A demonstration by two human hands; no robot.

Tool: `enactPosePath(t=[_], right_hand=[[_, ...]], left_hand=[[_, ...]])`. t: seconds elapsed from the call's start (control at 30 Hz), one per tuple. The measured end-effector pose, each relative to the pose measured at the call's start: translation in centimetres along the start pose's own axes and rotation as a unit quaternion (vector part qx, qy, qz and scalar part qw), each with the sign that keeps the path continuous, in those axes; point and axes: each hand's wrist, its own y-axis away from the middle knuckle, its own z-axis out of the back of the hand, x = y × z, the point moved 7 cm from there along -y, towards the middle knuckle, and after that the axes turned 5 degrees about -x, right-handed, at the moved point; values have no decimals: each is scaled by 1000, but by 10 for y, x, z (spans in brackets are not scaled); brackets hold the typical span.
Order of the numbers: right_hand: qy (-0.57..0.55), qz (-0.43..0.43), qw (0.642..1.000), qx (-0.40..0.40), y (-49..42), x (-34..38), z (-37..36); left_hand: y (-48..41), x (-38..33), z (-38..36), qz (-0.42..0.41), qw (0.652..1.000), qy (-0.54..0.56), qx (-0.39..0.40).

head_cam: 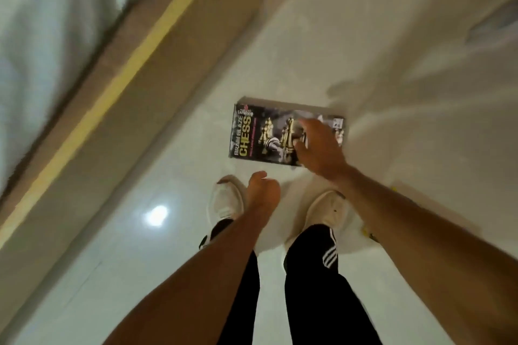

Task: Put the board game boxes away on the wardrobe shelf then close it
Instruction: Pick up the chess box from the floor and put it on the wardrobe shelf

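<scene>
A dark chess box (260, 131) with gold lettering and pictured chess pieces lies flat on the white tiled floor, just ahead of my feet. My right hand (319, 145) reaches down over the box's right half with fingers spread; whether it touches the box I cannot tell. My left hand (262, 189) hangs loosely curled above my left shoe, short of the box and holding nothing. No wardrobe or shelf is in view.
A bed with a tan wooden frame (157, 45) and pale bedding (50, 36) runs diagonally along the left. My white shoes (328, 210) and black trousers fill the lower middle. A brown flat edge (437, 204) shows behind my right forearm.
</scene>
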Motion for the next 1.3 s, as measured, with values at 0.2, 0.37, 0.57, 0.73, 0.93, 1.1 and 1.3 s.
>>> enactPosePath(t=[0.2, 0.37, 0.57, 0.73, 0.93, 1.1, 1.3], right_hand=[[149, 6, 989, 25, -75, -52, -66], [73, -71, 993, 61, -75, -63, -51], [-167, -82, 982, -5, -16, -18, 74], [-226, -93, 969, -22, 72, 53, 229], [-283, -125, 951, -21, 178, 146, 409], [-266, -110, 958, 11, 206, 176, 484], [-213, -65, 975, -12, 159, 225, 561]], left_hand=[[-94, 23, -47, 120, 971, 202, -37], [-84, -5, -36, 65, 953, 291, -51], [20, -98, 17, -75, 970, 230, 0], [189, -186, 68, -139, 968, 206, 27], [376, -273, 119, -170, 972, 158, 46], [465, -323, 146, -197, 969, 128, 76], [483, -403, 169, -203, 960, 166, 93]])
